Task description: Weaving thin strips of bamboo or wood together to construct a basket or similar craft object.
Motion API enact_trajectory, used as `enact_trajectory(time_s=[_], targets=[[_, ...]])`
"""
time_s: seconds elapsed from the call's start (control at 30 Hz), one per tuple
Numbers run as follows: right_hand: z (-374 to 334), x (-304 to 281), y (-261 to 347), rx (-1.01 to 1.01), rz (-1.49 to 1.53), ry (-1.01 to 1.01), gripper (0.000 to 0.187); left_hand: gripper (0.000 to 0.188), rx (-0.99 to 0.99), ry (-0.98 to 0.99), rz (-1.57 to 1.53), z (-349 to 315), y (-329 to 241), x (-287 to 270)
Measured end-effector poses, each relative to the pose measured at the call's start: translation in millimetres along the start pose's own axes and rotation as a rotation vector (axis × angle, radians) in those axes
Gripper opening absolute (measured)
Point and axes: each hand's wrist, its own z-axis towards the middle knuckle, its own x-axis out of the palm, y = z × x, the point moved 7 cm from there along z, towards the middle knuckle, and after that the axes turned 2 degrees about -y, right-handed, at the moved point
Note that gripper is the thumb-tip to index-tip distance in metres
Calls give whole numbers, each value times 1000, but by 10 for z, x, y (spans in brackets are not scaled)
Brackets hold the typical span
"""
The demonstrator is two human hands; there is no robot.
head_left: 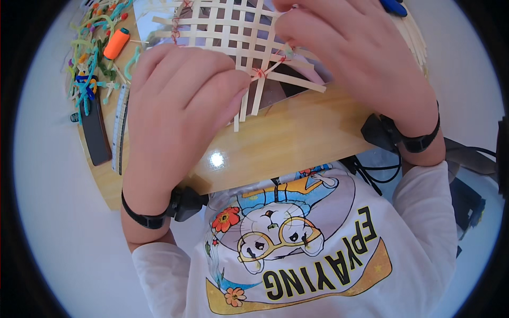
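A lattice of pale, flat wooden strips (241, 22), woven over and under, lies at the table's far side between my hands. Red thread (259, 73) is knotted round crossings along its border. My left hand (183, 98) is closed at the lattice's near left, thumb and index finger pinching at a strip's end beside the red knot. Over the lattice's right side is my right hand (358, 58), its fingers curled and pressed together. What those fingertips hold, if anything, is hidden. Loose strip ends stick out toward me below the knot.
An orange thread spool (116, 43) lies at the left near a tangle of coloured pipe cleaners (87, 58). Beside my left forearm are a ruler (121, 127) and a dark flat bar (95, 132). Loose pale strips (414, 40) and a blue handle (393, 7) lie far right.
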Motion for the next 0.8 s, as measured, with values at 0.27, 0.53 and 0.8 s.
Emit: enact_trajectory(time_s=[0.27, 0.53, 0.8], targets=[[55, -295, -204, 730, 463, 176, 12, 24, 44, -36, 55, -30, -25, -88], [-65, -276, -380, 817, 528, 188, 9, 23, 4, -38, 18, -4, 34, -86], [-60, -222, -495, 627, 438, 379, 10, 19, -73, 45, 37, -21, 136, -51]])
